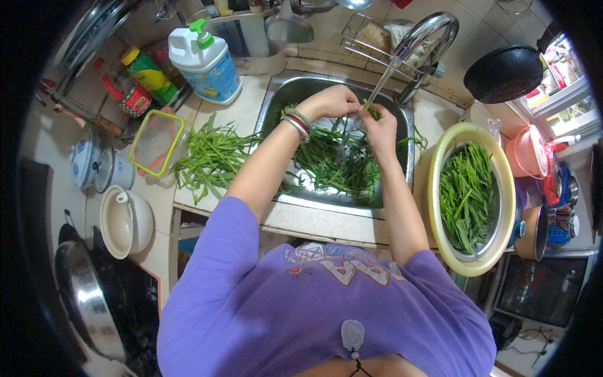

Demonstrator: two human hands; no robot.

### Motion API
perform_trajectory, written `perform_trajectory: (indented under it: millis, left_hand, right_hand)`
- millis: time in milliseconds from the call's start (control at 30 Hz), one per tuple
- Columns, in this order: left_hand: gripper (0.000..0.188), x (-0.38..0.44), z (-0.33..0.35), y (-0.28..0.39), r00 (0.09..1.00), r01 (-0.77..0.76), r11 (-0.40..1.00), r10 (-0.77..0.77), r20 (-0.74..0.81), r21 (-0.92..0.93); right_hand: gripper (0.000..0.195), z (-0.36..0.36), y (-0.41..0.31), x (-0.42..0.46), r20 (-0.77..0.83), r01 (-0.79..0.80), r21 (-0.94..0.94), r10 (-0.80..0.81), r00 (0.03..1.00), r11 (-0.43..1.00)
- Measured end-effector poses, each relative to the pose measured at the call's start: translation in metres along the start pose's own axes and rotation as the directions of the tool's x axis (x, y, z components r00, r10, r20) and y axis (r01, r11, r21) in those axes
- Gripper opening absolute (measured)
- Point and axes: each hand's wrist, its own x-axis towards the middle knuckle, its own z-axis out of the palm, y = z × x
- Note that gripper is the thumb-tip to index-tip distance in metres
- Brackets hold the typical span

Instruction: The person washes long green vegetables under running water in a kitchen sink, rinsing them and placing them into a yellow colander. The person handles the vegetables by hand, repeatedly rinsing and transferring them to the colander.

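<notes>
Over the stainless steel sink [301, 203], my right hand [380, 129] grips a small bunch of leafy greens [373, 111] under the running water. My left hand [330, 101] meets it from the left, its fingertips pinched at the near side of that bunch. What lies right between the fingertips is partly hidden. Water falls from the curved chrome faucet [435, 23] past both hands. Below them, more long-leaved wet greens [339, 160] lie in the sink basin. Another pile of greens [214, 153] rests on the tiled counter at the sink's left edge.
Right of the sink stands a yellow plastic basin [435, 207] with a colander of greens [466, 195]. A white detergent jug [207, 70] and a clear container with a green rim [158, 143] stand to the left. A black frying pan [504, 73] hangs at upper right.
</notes>
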Motion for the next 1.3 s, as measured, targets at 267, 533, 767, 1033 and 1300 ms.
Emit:
perform_trajectory:
  millis: [267,533,767,1033,1300]
  left_hand:
    - [0.027,-0.019,0.001,-0.002,0.995,0.098,0.908,-0.102,0.011,-0.407]
    - [0.018,-0.034,-0.013,-0.020,0.984,0.041,0.929,-0.101,-0.144,-0.369]
    - [0.018,-0.035,-0.009,-0.007,0.988,-0.061,0.955,0.016,-0.156,-0.290]
    - [0.016,-0.030,0.000,-0.006,0.983,-0.025,0.988,-0.003,-0.186,-0.153]
    - [0.019,-0.039,-0.008,-0.011,0.944,0.009,0.980,-0.074,-0.321,-0.201]
  right_hand:
    - [0.019,-0.023,-0.004,0.027,-0.042,-0.214,0.381,0.248,0.968,0.899]
    - [0.013,-0.045,0.012,0.026,-0.043,-0.222,0.002,0.222,0.974,0.975]
    - [0.027,-0.018,-0.018,0.012,0.292,0.039,-0.259,0.040,0.956,0.965]
    - [0.026,-0.018,0.009,0.017,0.143,0.029,-0.331,0.019,0.990,0.943]
    - [0.015,-0.030,0.023,0.018,-0.045,-0.227,0.168,0.238,0.970,0.959]
